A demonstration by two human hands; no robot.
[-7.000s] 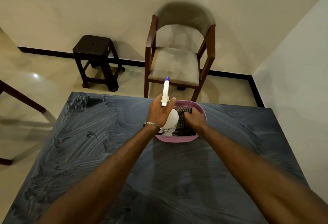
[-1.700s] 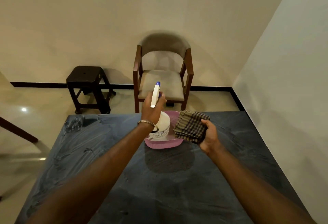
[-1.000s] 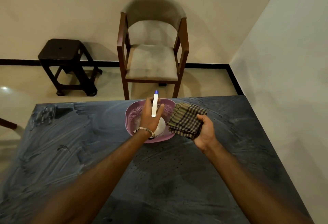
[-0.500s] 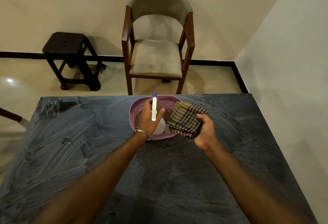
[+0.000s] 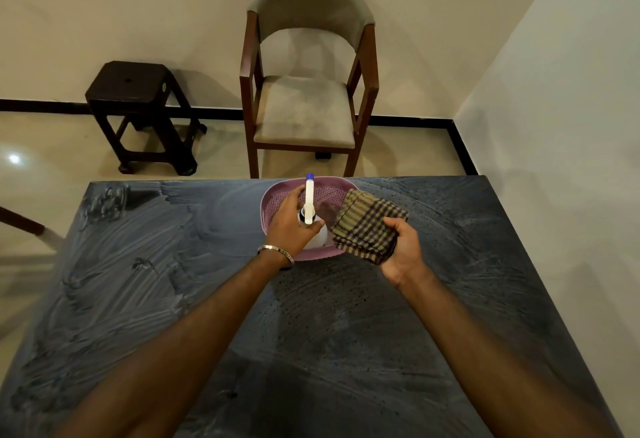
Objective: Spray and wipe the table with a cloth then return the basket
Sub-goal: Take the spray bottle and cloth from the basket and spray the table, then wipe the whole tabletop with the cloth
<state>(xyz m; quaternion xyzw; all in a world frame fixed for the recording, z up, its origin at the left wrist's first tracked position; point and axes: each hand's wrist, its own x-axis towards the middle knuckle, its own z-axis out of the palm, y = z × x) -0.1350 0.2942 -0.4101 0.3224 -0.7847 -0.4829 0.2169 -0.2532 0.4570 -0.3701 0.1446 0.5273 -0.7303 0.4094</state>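
Note:
A pink basket (image 5: 273, 200) stands at the far edge of the dark table (image 5: 173, 281). My left hand (image 5: 291, 226) grips the neck of a white spray bottle (image 5: 309, 195) with a blue tip, its body down inside the basket and mostly hidden by the hand. My right hand (image 5: 403, 252) holds a folded brown checked cloth (image 5: 369, 224) just right of the basket, over its right rim. Wipe streaks and small droplets cover the tabletop.
Beyond the table stand a wooden chair (image 5: 304, 105) with a grey seat and, to its left, a dark stool (image 5: 138, 105). A wall (image 5: 554, 125) runs close along the table's right side. A chair leg (image 5: 20, 224) shows at the left edge.
The cloth was lifted out of the basket and is held beside it. The spray bottle has come down from above the basket into it. The view has tilted down a little.

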